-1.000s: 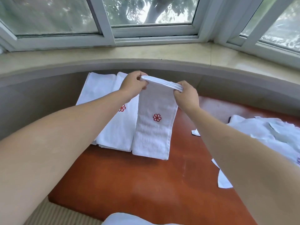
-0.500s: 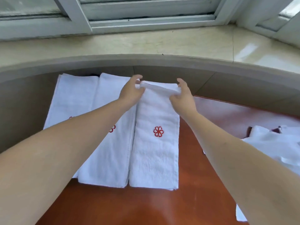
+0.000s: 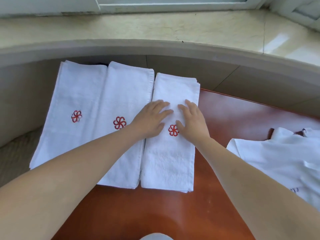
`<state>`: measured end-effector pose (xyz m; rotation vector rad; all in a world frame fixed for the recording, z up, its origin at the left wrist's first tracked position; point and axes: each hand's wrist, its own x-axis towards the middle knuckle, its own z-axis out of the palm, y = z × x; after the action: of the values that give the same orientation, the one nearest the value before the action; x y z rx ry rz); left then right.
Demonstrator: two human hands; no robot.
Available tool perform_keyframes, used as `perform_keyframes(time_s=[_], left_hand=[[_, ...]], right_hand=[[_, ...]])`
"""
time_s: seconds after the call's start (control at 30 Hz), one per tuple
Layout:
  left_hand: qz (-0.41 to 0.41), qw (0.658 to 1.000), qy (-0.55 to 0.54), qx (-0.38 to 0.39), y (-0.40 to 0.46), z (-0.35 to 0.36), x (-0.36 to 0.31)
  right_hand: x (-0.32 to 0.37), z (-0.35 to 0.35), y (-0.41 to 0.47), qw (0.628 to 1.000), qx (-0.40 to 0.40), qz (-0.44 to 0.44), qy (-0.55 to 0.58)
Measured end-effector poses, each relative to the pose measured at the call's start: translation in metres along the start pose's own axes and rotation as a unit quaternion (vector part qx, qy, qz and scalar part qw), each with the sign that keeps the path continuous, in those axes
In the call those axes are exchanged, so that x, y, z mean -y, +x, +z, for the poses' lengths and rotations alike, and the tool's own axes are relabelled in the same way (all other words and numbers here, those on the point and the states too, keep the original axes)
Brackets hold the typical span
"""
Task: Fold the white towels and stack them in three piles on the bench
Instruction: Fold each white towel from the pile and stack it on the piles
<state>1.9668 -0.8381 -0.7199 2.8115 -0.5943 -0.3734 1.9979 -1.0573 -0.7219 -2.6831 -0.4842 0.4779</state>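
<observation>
White terry cloth, folded into three long rectangles, lies in a row on a glossy reddish-brown worktop (image 3: pixel 225 122) below a curved grey ledge and a pale stone windowsill (image 3: pixel 155 26). Each rectangle carries one red embroidered pinwheel-flower emblem and no readable lettering. The left towel pile (image 3: pixel 69 94) and the middle towel pile (image 3: pixel 124 94) sit edge to edge, their far ends against the grey wall (image 3: pixel 190 66); the right towel pile (image 3: pixel 168 163) lies just beside the middle one, set slightly nearer the camera, with several layered edges showing at its far right corner. A person's two bare hands rest flat on this right pile: the left hand (image 3: pixel 150 118) presses down with fingers straight and slightly spread across its left edge, and the right hand (image 3: pixel 192 118) presses beside it, fingers likewise extended, its thumb touching the emblem (image 3: pixel 173 130). Neither hand grips anything. The cloth shows a nubby looped weave, with a stitched hem along the middle pile's right edge. Well apart on the right, a loose heap of unfolded white towels (image 3: pixel 277 161) lies rumpled on the worktop, with a small dark blue mark near its lower edge, too small to read. A rounded pale shape (image 3: pixel 155 237) shows at the bottom edge.
</observation>
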Motion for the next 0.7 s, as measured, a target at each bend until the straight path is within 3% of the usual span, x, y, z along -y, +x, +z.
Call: perform_keyframes(time_s=[0.07, 0.17, 0.5, 0.7], left_hand=[[0.020, 0.997, 0.042, 0.068, -0.028, 0.009, -0.014], [-0.016, 0.989, 0.071, 0.127, -0.066, 0.023, -0.031], [-0.079, 0.985, 0.061, 0.141, -0.159, 0.047, -0.092], [-0.127, 0.973, 0.012, 0.193, -0.216, 0.042, -0.138]], right_hand=[[0.000, 0.004, -0.031, 0.999, 0.026, -0.002, -0.024], [0.001, 0.013, -0.079, 0.995, 0.077, -0.003, -0.057], [0.019, 0.041, -0.205, 0.985, 0.159, 0.011, -0.067], [0.033, 0.032, -0.258, 0.968, 0.234, 0.015, -0.093]])
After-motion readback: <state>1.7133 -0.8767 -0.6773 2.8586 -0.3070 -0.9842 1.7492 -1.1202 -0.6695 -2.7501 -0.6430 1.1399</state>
